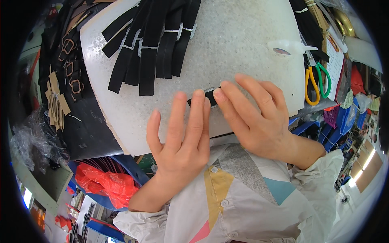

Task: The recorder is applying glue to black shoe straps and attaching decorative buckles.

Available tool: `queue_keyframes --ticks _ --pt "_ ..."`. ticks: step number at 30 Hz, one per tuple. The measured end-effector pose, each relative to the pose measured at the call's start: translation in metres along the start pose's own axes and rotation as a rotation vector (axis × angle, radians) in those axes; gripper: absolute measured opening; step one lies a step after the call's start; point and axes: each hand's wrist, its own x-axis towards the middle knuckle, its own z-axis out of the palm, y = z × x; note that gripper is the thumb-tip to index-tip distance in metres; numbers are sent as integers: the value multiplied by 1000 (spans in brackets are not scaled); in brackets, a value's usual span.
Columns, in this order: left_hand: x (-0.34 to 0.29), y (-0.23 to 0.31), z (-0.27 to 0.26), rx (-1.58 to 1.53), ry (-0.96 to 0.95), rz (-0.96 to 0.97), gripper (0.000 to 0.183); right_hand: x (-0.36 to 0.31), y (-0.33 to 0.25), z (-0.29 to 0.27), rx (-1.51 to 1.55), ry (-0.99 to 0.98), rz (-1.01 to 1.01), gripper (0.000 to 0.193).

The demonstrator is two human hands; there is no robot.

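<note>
A short piece of black strap with a silver, sparkly edge piece on it lies between my two hands on the pale board. My left hand has its index fingertip and thumb on the strap's left end, its other fingers spread over the board. The right end is held by the thumb and index finger of my right hand, whose remaining fingers reach forward. My fingertips cover both ends of the strap. Beyond them, at the upper left, several black straps with silver loops lie overlapped in a bundle.
A white nozzle-tipped bottle lies at the board's right, beside scissors with yellow and green handles. To the left are rose-gold buckles on black straps, a tied bundle of tan strips, and a red plastic bag below the table edge.
</note>
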Motion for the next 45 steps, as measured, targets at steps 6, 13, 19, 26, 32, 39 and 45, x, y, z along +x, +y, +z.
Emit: queue_keyframes --ticks 6,13,19,26,32,39,45 --pt "-3 3 -2 9 -77 -7 21 0 -3 3 -88 10 -23 26" --pt "-1 4 -18 -52 -257 -21 43 13 -3 -15 -68 -134 -50 25" --pt "-3 0 -16 34 -182 -1 42 16 0 -12 -108 -116 -131 25" --pt "-2 2 -13 8 -174 8 41 14 4 -9 -64 -82 -124 25" --pt "8 -19 -5 -479 -77 -87 29 15 31 -12 347 -164 -12 39" --pt "26 -19 -11 -1269 -24 -641 16 19 38 -17 1099 -103 453 30" --pt "23 -24 -14 -1822 -129 -982 35 22 36 -28 1483 -207 814 26"
